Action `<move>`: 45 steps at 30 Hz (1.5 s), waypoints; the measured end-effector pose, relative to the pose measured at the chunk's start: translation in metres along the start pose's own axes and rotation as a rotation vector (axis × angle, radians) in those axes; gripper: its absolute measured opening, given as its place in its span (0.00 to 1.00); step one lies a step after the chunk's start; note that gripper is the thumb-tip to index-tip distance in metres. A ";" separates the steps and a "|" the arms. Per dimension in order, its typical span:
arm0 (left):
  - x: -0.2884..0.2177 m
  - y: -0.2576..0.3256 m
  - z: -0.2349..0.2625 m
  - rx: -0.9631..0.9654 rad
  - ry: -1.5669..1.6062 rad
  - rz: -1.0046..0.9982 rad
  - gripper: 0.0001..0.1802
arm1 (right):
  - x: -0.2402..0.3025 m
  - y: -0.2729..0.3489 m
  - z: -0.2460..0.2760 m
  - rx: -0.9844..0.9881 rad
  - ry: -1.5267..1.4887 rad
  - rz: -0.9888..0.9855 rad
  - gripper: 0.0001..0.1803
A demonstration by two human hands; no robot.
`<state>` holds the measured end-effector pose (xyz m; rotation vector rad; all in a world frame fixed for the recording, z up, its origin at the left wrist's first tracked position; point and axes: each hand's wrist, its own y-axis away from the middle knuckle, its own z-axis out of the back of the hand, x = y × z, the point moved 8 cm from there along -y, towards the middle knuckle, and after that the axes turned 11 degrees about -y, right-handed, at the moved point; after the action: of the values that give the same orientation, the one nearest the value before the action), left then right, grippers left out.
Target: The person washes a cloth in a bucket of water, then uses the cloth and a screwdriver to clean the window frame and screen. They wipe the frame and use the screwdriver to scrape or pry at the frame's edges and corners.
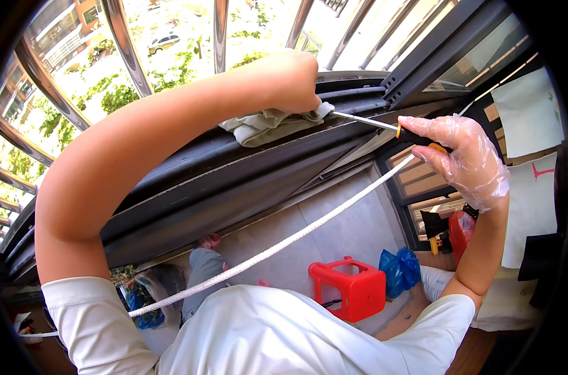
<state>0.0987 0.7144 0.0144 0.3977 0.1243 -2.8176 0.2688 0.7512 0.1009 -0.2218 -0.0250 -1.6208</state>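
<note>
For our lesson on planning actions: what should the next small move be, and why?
Perhaps the left hand should tuck the cloth around the screwdriver: its shaft meets the cloth's edge, and the right hand holds its handle.

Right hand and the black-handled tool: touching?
Touching. The head view shows the right hand, in a clear plastic glove, with thumb and fingers pinching the black-handled tool by its handle.

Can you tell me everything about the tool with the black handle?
The tool looks like a screwdriver. It has a thin, straight, shiny metal shaft and a black handle with orange-yellow parts. It slants slightly. The right hand, in a clear plastic glove, grips the handle. The other end meets the grey cloth, so its tip is hidden.
</note>
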 end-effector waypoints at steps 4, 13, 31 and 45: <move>-0.014 0.011 0.018 -0.444 0.190 -0.200 0.09 | -0.012 0.009 0.002 -0.056 0.070 -0.110 0.21; -0.017 0.003 0.001 -0.382 0.061 -0.202 0.11 | -0.029 0.021 0.007 -0.078 -0.007 -0.070 0.21; -0.043 -0.044 -0.023 -0.335 0.012 -0.265 0.07 | -0.046 0.019 -0.003 -0.039 0.101 -0.182 0.19; -0.043 -0.017 -0.022 -0.072 -0.479 -0.259 0.13 | -0.041 0.005 -0.007 -0.037 0.172 -0.116 0.16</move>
<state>0.1389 0.7452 0.0063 -0.3369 0.1828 -3.0559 0.2747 0.7904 0.0872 -0.1106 0.1257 -1.7523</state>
